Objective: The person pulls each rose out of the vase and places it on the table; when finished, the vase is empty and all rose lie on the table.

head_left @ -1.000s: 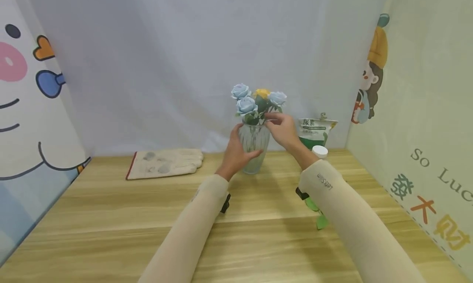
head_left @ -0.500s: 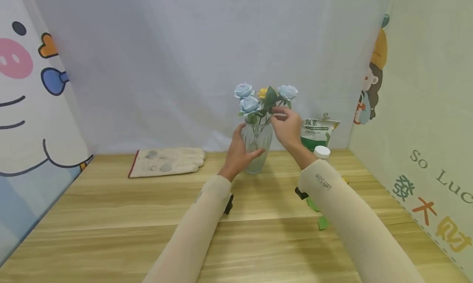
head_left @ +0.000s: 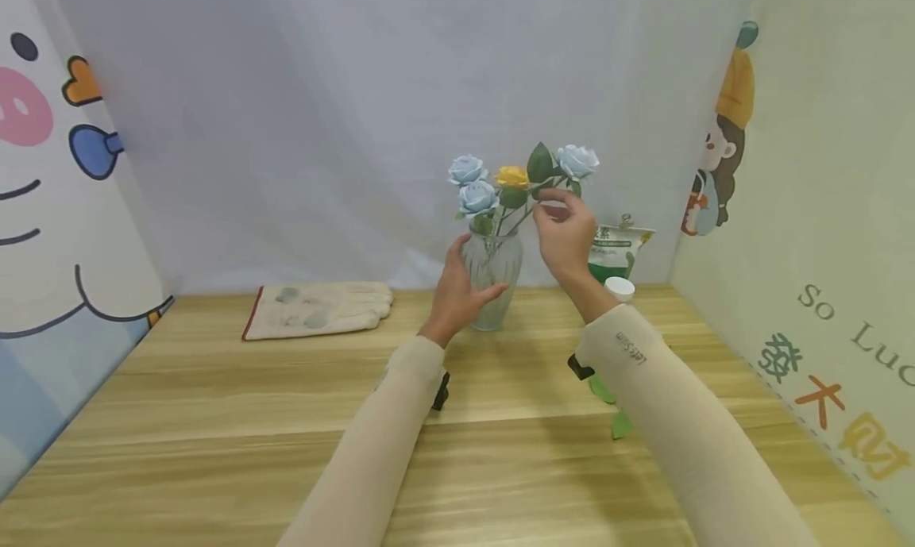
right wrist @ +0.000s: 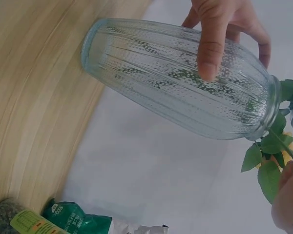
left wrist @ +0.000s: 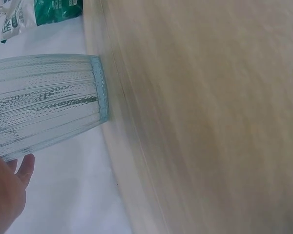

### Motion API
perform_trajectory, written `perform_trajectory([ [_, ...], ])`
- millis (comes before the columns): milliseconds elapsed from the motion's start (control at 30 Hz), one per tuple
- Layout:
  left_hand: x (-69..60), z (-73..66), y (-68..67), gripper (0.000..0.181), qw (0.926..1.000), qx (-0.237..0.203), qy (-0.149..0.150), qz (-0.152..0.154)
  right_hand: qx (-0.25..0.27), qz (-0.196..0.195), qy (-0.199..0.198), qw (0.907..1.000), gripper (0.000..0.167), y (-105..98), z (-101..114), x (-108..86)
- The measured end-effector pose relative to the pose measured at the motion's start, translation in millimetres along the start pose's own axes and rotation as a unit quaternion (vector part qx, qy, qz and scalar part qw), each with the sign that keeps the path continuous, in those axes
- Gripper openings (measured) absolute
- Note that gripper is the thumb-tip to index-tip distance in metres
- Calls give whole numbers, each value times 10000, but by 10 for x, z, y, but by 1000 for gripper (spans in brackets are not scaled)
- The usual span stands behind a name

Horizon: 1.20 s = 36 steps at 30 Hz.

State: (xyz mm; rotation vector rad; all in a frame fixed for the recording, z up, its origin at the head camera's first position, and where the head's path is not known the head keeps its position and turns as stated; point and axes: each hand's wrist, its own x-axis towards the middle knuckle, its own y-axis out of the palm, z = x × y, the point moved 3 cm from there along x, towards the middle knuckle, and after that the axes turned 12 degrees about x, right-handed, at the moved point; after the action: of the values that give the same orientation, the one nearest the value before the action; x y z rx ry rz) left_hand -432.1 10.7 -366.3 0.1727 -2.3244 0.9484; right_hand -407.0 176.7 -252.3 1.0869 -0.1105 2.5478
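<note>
"How do you see the hands?"
"On my feed, the left hand (head_left: 456, 299) clasps the glass vase (head_left: 504, 255), fingers and thumb curved round it; the right hand (head_left: 568, 233), raised above the rim, pinches the rightmost blue rose (head_left: 577, 162) by its stem."
"Axes?"
"Vase upright near the bench's (head_left: 493, 460) back edge; stem slanting from its mouth, bloom up and right."

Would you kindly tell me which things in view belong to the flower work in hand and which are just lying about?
In use:
glass vase, held by the left hand
blue rose, stem pinched by the right hand
two more blue roses and a yellow rose, in the vase

Apparently lying about:
pale glove
clipped bag
white-capped container
green leaves, role unclear
</note>
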Motion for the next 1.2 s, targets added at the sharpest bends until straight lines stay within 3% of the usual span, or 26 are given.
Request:
perform_trajectory([
  [233,9,2,8,103,10000,-57,-11,50,421,-288,-119,9986,14,-69,58,47],
  [433,9,0,9,102,9999,-80,-91,71,577,-487,-756,9943,17,-134,170,42],
  [733,16,17,23,102,9999,-86,-39,99,1118,-634,-1714,9768,17,-226,478,-20],
  [1000,29,28,8,101,9999,-116,-36,67,1582,-803,-1961,9644,19,-348,451,37],
  [1200,29,32,11,100,9998,-190,-3,39,1733,-796,-2254,9554,18,-464,544,54],
])
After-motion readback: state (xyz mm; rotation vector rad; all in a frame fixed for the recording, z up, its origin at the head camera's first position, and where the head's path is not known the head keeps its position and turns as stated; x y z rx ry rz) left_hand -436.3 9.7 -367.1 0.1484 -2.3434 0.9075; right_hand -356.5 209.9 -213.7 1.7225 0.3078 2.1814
